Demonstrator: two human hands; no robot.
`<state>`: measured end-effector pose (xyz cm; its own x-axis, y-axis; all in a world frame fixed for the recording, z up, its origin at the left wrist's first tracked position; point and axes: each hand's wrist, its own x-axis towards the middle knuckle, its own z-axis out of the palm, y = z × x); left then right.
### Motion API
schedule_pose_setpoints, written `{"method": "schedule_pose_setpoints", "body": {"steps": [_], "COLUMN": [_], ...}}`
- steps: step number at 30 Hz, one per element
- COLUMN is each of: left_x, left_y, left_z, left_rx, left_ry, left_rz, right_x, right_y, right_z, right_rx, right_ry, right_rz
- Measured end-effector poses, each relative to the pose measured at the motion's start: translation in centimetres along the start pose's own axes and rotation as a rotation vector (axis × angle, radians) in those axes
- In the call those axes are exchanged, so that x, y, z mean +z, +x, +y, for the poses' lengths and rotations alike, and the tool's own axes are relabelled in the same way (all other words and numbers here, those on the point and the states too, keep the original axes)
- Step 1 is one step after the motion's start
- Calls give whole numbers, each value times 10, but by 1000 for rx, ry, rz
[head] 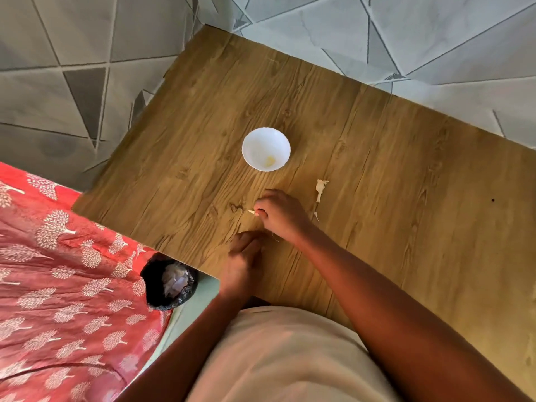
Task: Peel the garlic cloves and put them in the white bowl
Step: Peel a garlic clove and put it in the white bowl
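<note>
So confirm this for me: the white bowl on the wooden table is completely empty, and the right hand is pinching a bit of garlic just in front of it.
Not quite. The head view shows the white bowl is not empty: one pale yellowish piece, probably a peeled clove, lies inside. The rest holds: the bowl stands on the wooden table, and the right hand pinches a bit of garlic just in front of it.

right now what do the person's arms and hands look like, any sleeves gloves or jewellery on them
Both forearms are bare as far up as the view shows, with no sleeves reaching them. The left hand and the right hand wear no gloves, and no ring, watch or bracelet shows on either wrist. The only clothing in view is a plain pale beige garment over the torso, between the two arms.
</note>
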<state>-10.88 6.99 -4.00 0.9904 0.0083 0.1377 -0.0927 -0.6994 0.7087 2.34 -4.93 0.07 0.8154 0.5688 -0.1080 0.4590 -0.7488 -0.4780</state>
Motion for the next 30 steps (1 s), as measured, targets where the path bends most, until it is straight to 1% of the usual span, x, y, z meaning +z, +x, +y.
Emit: {"method": "schedule_pose_setpoints", "body": {"steps": [4, 6, 8, 10, 13, 15, 16, 18, 20, 22, 24, 27, 28, 30], "left_x": [1, 1, 2, 6, 15, 16, 18, 18, 16, 13, 9, 3, 0, -9], "left_y": [-2, -1, 0, 1, 9, 14, 17, 21, 21, 17, 14, 12, 12, 10], "left_z": [-5, -8, -10, -11, -12, -10, -9, -5, -4, -7, -12, -15, -16, -21], "left_rx": [111, 144, 175, 191, 213, 222, 213, 172, 153, 183, 231, 282, 291, 298], "left_ry": [22, 55, 78, 87, 67, 15, -14, -52, -54, -3, 59, 121, 143, 178], "left_rz": [-45, -52, -66, -84, -133, -152, -160, -146, -118, -108, -115, -132, -137, -176], "right_x": [3, 2, -2, -7, -4, 4, 8, 17, 26, 32, 33, 31, 30, 33], "right_y": [2, -7, -29, -59, -101, -108, -108, -104, -101, -103, -107, -108, -109, -110], "right_z": [8, 16, 26, 36, 58, 67, 70, 68, 59, 48, 41, 42, 43, 40], "right_rx": [15, 31, 86, 192, 427, 522, 531, 463, 332, 228, 196, 324, 370, 391], "right_ry": [85, 133, 178, 197, 172, 149, 142, 114, 86, 118, 149, 140, 107, 29], "right_rz": [26, 96, 210, 335, 469, 494, 502, 478, 384, 297, 325, 463, 468, 407]}}
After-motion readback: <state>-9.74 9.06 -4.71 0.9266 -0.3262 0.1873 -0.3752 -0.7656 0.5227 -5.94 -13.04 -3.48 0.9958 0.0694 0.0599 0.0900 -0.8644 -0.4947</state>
